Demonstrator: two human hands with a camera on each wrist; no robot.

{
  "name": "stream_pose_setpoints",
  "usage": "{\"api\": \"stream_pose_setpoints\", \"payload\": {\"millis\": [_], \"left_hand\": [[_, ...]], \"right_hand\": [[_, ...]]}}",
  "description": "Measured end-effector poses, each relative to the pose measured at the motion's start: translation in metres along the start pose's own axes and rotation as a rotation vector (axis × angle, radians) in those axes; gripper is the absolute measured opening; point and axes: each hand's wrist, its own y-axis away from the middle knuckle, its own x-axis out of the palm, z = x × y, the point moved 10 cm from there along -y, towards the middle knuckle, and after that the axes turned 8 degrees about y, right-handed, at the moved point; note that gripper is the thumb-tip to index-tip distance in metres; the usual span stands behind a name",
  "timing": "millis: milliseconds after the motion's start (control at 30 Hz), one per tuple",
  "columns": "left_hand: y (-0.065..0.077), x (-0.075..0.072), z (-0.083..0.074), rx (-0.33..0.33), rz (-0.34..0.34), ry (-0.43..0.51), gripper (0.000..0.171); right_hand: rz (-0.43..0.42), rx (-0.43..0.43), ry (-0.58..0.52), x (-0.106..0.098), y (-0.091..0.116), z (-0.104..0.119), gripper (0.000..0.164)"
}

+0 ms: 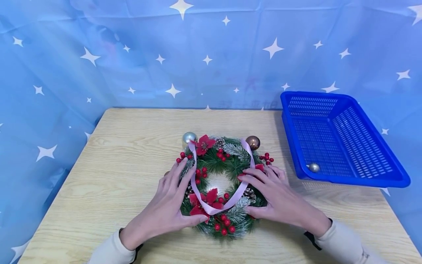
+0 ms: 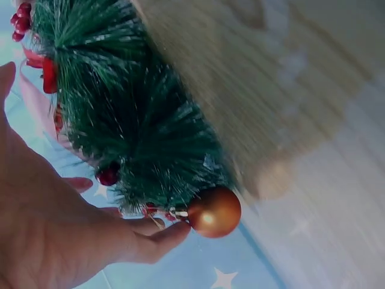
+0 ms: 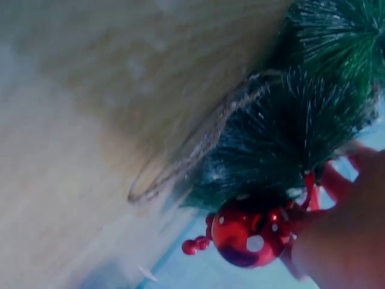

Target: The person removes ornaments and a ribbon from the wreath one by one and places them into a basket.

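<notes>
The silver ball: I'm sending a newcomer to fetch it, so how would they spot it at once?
Find the blue basket at the right of the table. In its near left corner lies the silver ball. Unlike the balls by the wreath, it sits alone.

At lower centre, the wreath (image 1: 212,164) looks bristly and plastic, its ribbon (image 1: 212,211) smooth and satiny. The basket (image 1: 356,180) at right is smooth plastic; the surface (image 1: 115,176) looks wood-grained, the backdrop (image 1: 211,33) across the top creased cloth.

- No text is legible.
- Blue backdrop (image 1: 230,44), about two o'clock from the head view's centre: faint marks (image 1: 248,104) (near its lower edge), possibly lettering, too pale to make out.
</notes>
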Motion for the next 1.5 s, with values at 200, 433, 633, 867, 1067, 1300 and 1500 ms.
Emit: {"api": "stream_pose_setpoints", "payload": {"millis": [200,433,633,867,1067,1300,1500], "left_hand": [[-0.003,0.004,0.000,0.008,-0.016,-0.028,0.135],[-0.007,0.005,0.004,0.048,0.005,-0.010,0.137],[-0.013,0.004,0.008,0.098,0.039,0.041,0.131],[-0.014,0.004,0.009,0.078,0.024,0.082,0.129],[-0.009,0.002,0.008,-0.013,-0.055,0.093,0.131],[-0.010,0.002,0.005,-0.019,-0.070,0.053,0.134],[-0.014,0.002,0.007,0.014,-0.022,0.062,0.131]], "right_hand": [[-0.048,0.037,0.011,-0.001,0.002,0.006,0.079],[-0.028,0.055,-0.080,-0.007,0.002,-0.007,0.077],[-0.079,0.034,-0.083,-0.014,-0.001,-0.032,0.080],[0.015,0.099,-0.096,0.000,0.000,-0.048,0.085],[0.043,0.138,-0.052,0.001,0.002,-0.042,0.085],[0.010,0.159,-0.047,-0.001,0.005,-0.032,0.085],[-0.032,0.150,-0.088,-0.007,0.008,-0.040,0.083]]}}
